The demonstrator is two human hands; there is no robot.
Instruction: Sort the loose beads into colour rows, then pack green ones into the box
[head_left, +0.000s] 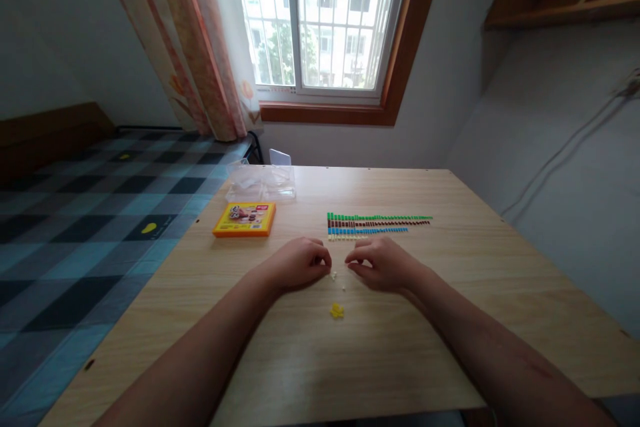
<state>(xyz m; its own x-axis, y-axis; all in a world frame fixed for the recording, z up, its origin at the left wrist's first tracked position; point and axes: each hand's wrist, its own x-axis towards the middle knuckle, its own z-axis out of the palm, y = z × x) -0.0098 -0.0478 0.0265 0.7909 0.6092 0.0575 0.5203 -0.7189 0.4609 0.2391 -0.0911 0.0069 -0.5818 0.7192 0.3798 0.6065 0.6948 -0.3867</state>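
Left hand (pixel 300 263): just below coloured rows (pixel 373 225), knuckles up, fingers curled closed, forearm low over desk (pixel 500 267).
Right hand (pixel 380 263): also below the rows, curled closed, thumb meeting fingertips; anything pinched too small to tell.
Pale bits (pixel 333 275): below the rows, between both hands.
Yellow lump (pixel 337 310): farther below the rows.

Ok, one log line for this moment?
left hand: curled, fingertips by pale bits | right hand: curled, opposite | yellow pile: nearer the person | coloured rows: beyond hands | orange box: left of rows
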